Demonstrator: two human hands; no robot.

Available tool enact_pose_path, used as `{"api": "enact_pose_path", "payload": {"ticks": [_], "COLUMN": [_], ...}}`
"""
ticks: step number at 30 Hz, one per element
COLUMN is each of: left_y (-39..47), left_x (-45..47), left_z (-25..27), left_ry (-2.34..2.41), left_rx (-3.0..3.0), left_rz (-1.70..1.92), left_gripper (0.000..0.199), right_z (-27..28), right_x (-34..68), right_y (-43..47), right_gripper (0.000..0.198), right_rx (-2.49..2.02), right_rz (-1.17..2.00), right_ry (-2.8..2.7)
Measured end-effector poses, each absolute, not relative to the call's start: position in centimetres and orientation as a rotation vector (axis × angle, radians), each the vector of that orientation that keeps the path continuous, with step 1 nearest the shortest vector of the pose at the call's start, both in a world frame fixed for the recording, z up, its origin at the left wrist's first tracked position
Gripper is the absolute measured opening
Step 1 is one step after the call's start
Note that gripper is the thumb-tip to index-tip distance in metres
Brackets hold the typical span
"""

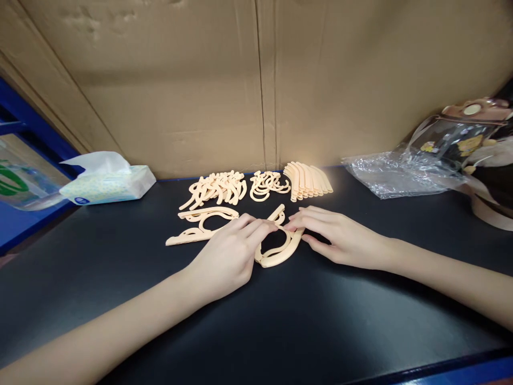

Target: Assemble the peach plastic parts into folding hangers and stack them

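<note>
A cream plastic folding hanger [279,261] lies folded on the black table, its two curved arms around an open middle. My left hand [234,251] is closed on its left side, with the fingertips hidden behind the knuckles. From the right, my right hand [340,235] grips the other arm between thumb and fingers. A second folded hanger [188,237] rests just left of my left hand, which partly covers it. Behind them are a heap of curved arm pieces [220,188], a small pile of hook-shaped pieces [266,184] and a neat row of wider curved arms [306,181].
A tissue pack [112,184] sits at the back left, near a clear bag with green print [16,179]. Crumpled clear plastic [401,174] lies at the back right beside a transparent bottle with a strap [452,136]. Cardboard [180,96] stands along the table's back edge.
</note>
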State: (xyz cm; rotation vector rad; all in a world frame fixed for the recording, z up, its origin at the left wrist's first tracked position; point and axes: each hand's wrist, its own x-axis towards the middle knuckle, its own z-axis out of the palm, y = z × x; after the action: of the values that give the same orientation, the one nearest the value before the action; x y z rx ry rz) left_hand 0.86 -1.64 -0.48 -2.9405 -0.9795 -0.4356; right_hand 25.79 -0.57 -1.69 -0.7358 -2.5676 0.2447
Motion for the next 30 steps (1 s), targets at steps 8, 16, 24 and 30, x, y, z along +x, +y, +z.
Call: {"api": "enact_pose_path", "payload": {"ticks": [8, 16, 24, 30], "left_y": [-1.6, -1.8, -1.7, -2.0], "left_x": [0.7, 0.6, 0.2, 0.4], "left_z": [-1.0, -1.2, -1.5, -1.3], "left_ry": [-1.035, -1.049, -1.121, -1.127], "left_rx": [-2.995, -2.954, -2.997, -3.049], "left_rz": [-0.545, -0.688, -0.624, -0.526], "left_gripper": [0.042, 0.052, 0.083, 0.078], "right_z": [-2.2, -1.7, -1.8, -2.1], "right_x": [25.9, 25.3, 24.8, 25.5], "right_y": [0.0, -0.7, -1.8, -1.4], "right_gripper": [0.019, 0.023, 0.042, 0.048], "right_rx": [-1.013, -0.908, -0.832, -0.710], "right_rz": [-0.007, 0.056, 0.130, 0.258], "right_ry": [-2.434, -2.553, -2.603, -2.648]}}
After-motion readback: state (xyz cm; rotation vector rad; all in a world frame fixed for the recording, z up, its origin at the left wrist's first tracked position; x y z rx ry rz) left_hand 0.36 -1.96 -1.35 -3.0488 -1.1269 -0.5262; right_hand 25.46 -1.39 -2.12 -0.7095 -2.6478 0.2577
